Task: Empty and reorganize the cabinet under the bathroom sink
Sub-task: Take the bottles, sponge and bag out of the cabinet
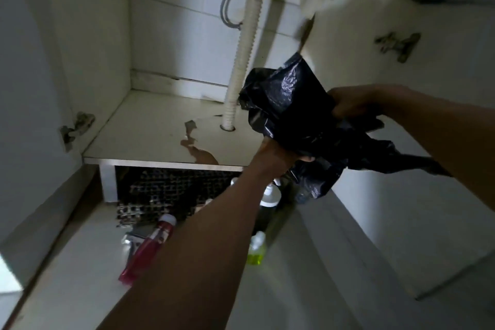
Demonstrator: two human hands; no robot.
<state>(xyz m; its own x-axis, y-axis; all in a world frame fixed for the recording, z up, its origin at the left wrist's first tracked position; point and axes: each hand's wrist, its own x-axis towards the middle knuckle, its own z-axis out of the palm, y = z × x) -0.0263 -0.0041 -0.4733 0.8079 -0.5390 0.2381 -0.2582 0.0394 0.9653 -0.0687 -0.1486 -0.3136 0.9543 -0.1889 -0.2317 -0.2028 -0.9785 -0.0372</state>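
A crumpled black plastic bag (292,110) hangs in the air in front of the open cabinet under the sink. My left hand (278,150) grips its lower edge from below. My right hand (353,104) holds its right side, with the fingers partly hidden by the plastic. The cabinet floor (150,131) is bare, with peeled and stained patches near the front. A white ribbed drain hose (246,43) runs down into a hole in that floor.
On the floor below the cabinet lie a red bottle (150,246), a yellow-green bottle (257,249) and a dark bottle with a white top (269,206). The open cabinet doors stand at left (32,61) and right (401,195). Grey supply hoses (227,2) hang at the back.
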